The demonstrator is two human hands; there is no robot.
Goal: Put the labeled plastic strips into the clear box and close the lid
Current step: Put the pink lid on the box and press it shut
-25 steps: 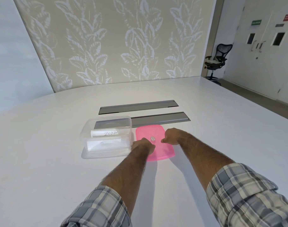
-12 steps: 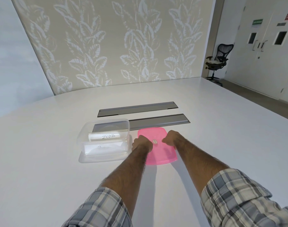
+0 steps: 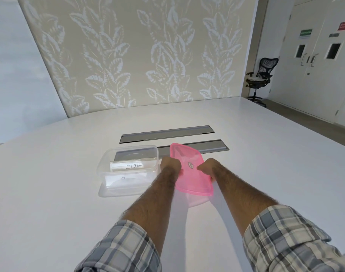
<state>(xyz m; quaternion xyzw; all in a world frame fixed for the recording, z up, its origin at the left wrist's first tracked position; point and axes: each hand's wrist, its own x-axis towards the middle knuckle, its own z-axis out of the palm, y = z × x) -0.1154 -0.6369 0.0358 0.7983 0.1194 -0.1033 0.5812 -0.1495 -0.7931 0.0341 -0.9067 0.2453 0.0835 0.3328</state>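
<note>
A clear plastic box (image 3: 105,167) stands open on the white table, left of my hands. Inside it lie white labeled strips; the upper strip (image 3: 128,166) reads "ZEBRA", and another lies flat beneath it. A translucent pink lid (image 3: 191,183) is tilted above the table just right of the box, its far edge raised. My left hand (image 3: 170,163) grips the lid's left edge, close to the box's right wall. My right hand (image 3: 209,167) grips the lid's right edge.
Two grey recessed cable trays (image 3: 166,133) run across the table (image 3: 50,193) behind the box. A patterned wall panel stands beyond the table. A black office chair (image 3: 260,75) and white double doors are at the far right.
The pink lid lay flat on the table under my hands; now both hands hold its edges and it has come up off the table, tilted.
</note>
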